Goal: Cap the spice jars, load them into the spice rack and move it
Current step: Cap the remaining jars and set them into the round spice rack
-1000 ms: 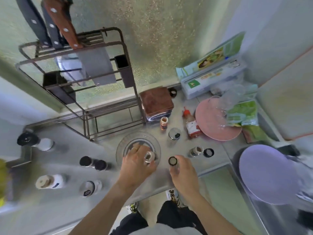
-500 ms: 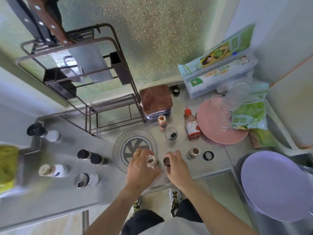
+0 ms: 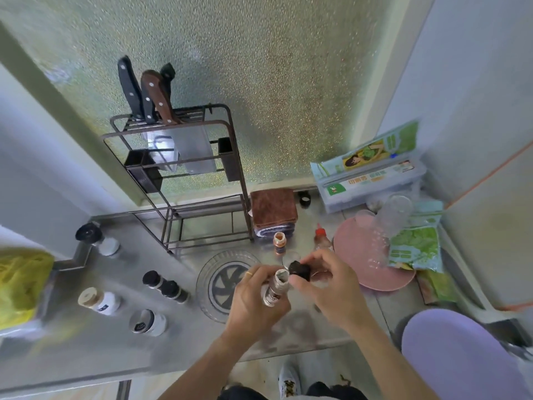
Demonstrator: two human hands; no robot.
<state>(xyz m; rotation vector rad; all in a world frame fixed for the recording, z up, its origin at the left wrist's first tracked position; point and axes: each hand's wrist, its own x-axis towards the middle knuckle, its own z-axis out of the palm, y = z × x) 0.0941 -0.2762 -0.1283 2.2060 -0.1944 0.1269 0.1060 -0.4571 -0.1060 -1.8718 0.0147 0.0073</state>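
**Cap at the jar mouth, both hands above the drain cover**

We use the round drain cover [image 3: 227, 284] in the metal surface [image 3: 121, 353] as landmark.

- Left hand [image 3: 253, 301]: grip curled round a small open jar [image 3: 275, 290], held tilted just right of the drain cover, mouth facing up and right. We see a ring on one finger.
- Right hand [image 3: 331, 284]: grip pinches a black cap [image 3: 300, 271] between thumb and fingers, right beside the jar mouth. We cannot tell if cap and jar touch.
- Behind the drain cover, to its right: one open jar with orange contents [image 3: 279, 243] standing upright, and a red-topped bottle [image 3: 321, 241] just right of that. Another jar is partly hidden behind the hands; we can't tell its state.
- Left of the drain cover: two dark-capped jars [image 3: 165, 285] close together, a white jar with tan lid [image 3: 98, 300], a white jar with grey lid [image 3: 147, 323], and further back a white jar with black lid [image 3: 96, 239].
- Wire rack [image 3: 184, 183] stands behind the drain cover against the frosted window, knives [image 3: 147, 93] in its top. Its lower shelf holds no jars.
- Folded brown cloth [image 3: 273, 210] right of the rack; pink plate [image 3: 372, 255] well right of the drain cover.
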